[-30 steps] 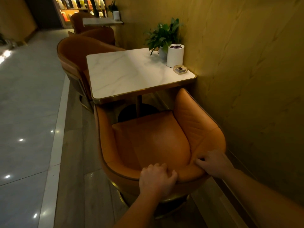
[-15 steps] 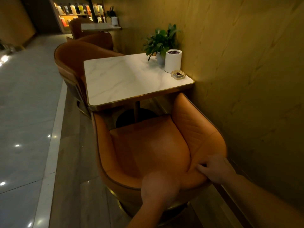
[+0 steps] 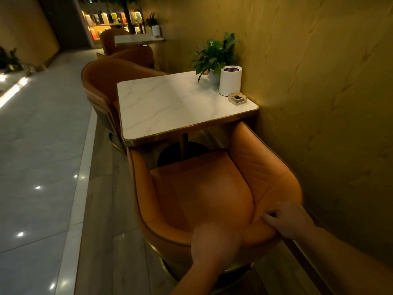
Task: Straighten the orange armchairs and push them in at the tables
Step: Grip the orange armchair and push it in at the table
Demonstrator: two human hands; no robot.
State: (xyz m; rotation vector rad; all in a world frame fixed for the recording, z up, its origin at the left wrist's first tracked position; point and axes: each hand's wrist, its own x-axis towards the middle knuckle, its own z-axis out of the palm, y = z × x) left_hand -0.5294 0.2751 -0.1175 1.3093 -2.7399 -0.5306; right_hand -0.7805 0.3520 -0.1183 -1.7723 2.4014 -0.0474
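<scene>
Orange armchair (image 3: 204,188) faces the marble bench (image 3: 180,107) straight ahead, both hands, left (image 3: 214,241) and right (image 3: 291,220), clasped over its backrest rim.

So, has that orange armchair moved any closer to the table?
No, not visibly: the orange armchair keeps its arm tips at the marble table edge, just as before.

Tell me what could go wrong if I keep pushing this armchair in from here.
The armchair sits tight to the wall on its right side, so the shell may scrape it. The right arm's front tip already reaches the marble table edge and could knock it, jolting the white cylinder and small dish near that corner. The right hand is on the wall side and could get pinched.
</scene>
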